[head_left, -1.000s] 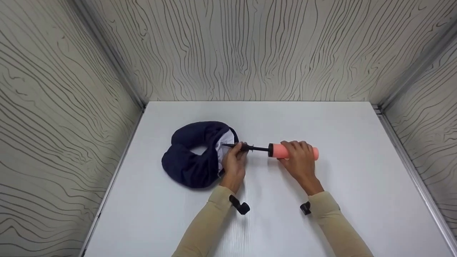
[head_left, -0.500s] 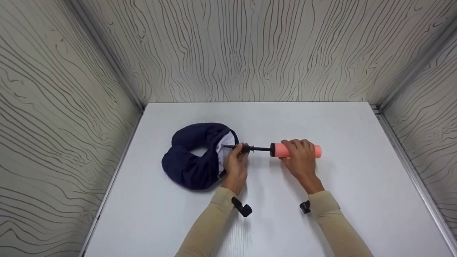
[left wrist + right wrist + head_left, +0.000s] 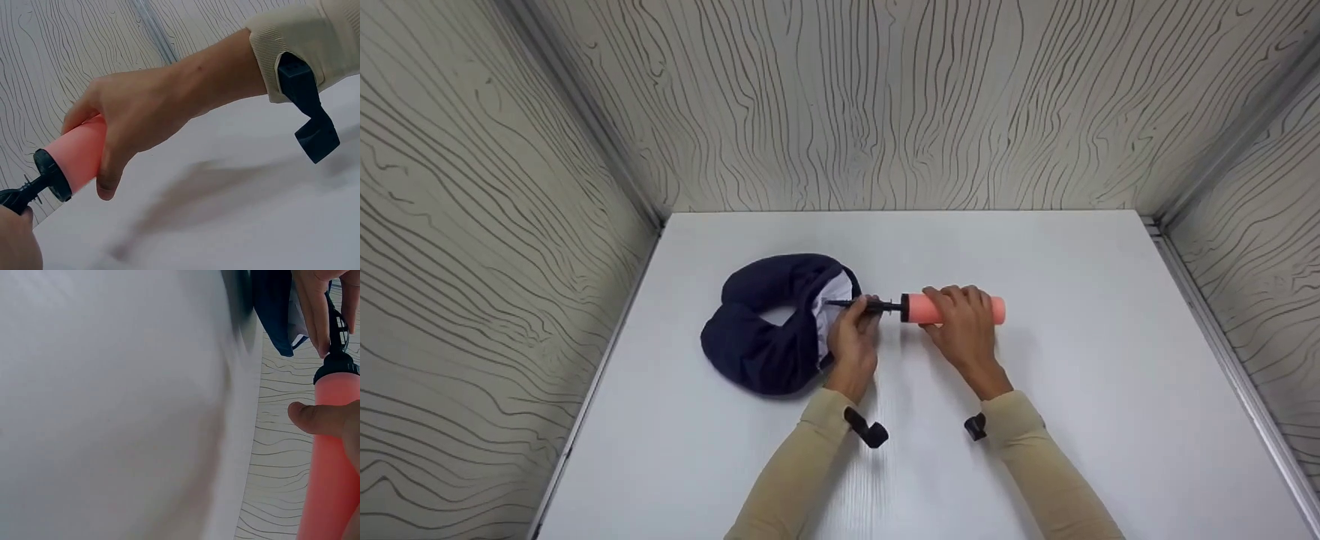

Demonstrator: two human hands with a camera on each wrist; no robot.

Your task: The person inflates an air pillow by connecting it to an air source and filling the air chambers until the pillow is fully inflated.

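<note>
A navy U-shaped neck pillow (image 3: 765, 360) lies on the left half of the white table, its white inner lining (image 3: 831, 296) showing at the right end. Over that lining points the thin black nozzle of a hand pump, whose barrel (image 3: 919, 308) is coral pink. My left hand (image 3: 853, 345) pinches the pump's black nozzle end beside the pillow. Wrapped round the pink barrel, my right hand (image 3: 966, 330) holds it level, close to the left hand; only a short piece of black rod shows between them. In the right wrist view the barrel (image 3: 332, 478) runs under the right thumb.
The white table (image 3: 1110, 337) reaches to a wood-grain patterned back wall (image 3: 885, 105), with similar panels at left and right. Metal rails edge the table's sides. A small black camera mount (image 3: 867, 429) sits on the left cuff.
My right hand first drew the pink barrel slightly right, then pushed it left toward my left hand, so less black rod shows. The left hand and pillow stay nearly in place.
</note>
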